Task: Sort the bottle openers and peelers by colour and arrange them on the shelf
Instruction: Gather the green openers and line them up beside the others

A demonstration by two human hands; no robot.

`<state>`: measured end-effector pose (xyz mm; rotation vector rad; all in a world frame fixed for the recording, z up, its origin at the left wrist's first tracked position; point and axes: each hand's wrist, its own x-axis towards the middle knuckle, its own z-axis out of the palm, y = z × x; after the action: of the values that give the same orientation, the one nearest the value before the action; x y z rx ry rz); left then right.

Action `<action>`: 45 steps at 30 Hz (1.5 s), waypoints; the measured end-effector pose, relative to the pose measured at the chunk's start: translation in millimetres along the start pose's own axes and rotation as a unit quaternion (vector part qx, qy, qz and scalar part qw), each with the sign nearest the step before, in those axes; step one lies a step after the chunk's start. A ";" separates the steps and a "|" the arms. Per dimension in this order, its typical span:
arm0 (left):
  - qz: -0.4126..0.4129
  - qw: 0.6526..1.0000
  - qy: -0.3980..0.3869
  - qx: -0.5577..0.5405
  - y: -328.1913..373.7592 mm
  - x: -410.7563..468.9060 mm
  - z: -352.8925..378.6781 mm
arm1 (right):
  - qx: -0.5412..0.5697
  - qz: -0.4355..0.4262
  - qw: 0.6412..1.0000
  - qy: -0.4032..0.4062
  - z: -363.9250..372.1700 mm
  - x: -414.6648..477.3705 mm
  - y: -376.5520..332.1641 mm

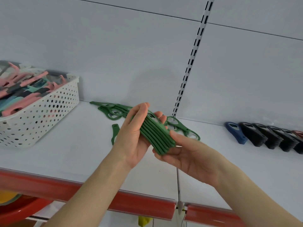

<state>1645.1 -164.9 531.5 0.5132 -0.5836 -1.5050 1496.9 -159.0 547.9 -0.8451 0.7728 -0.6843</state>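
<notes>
Both-handed grip on a green stack (pixel 156 136) of flat openers, held edge-on above the shelf (pixel 68 161) and clear of it. Left hand (pixel 131 136) wraps the upper half: thumb along the near face, fingertips showing past the far side. Right hand (pixel 186 154) cups the lower end, thumb on top, fingers curled beneath. Neither grip is slack; each is clamped on the stack. Long axis runs from upper left, away from the person, down to lower right, towards them. Edges look nearly flush, so I judge the step to be squaring the bundle before setting it down. Same-green loose openers (pixel 113 113) lie on the shelf just behind the hands, some fanning out to the right past the stack. A single opener (pixel 114 133) lies apart, partly hidden by the left hand. Far left, a basket (pixel 54 110) holds mixed pink, teal and dark pieces, unsorted. Far right, a dark row (pixel 268 136) stands leaning, a blue group (pixel 234 132) at its near end, well apart from the hands. The stretch of shelf between greens and blue lies right of the stack, nearer the right hand; placing there would likely mean turning the long axis to match that row's lean. Loose greens sit nearer the left hand. Risk, by my reading: thin pieces sliding out of line once one hand lets go.
</notes>
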 end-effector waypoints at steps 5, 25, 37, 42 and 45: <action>-0.037 0.999 0.006 -0.017 -4.9 3.3 -3.4 | -0.259 -0.175 0.944 0.102 -0.5 -15.6 4.8; -0.034 0.997 -0.044 0.050 -36.8 8.3 24.7 | -0.433 -0.164 0.858 0.223 -8.6 -21.0 0.3; -0.105 0.983 -0.093 0.116 -73.0 29.7 58.6 | -0.318 -0.195 0.897 0.236 -58.2 -46.3 -3.8; -0.109 0.942 -0.128 0.290 -93.7 42.6 61.4 | -0.346 -0.148 0.887 0.269 -89.5 -60.1 -12.5; 0.022 0.800 -0.170 0.575 -102.1 48.9 41.9 | -0.456 -0.096 0.817 0.340 -122.2 -58.2 -20.7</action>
<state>1539.1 -213.1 499.7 1.1386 -1.8152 -1.0475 1361.7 -171.3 530.3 -1.5975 1.7613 -0.8038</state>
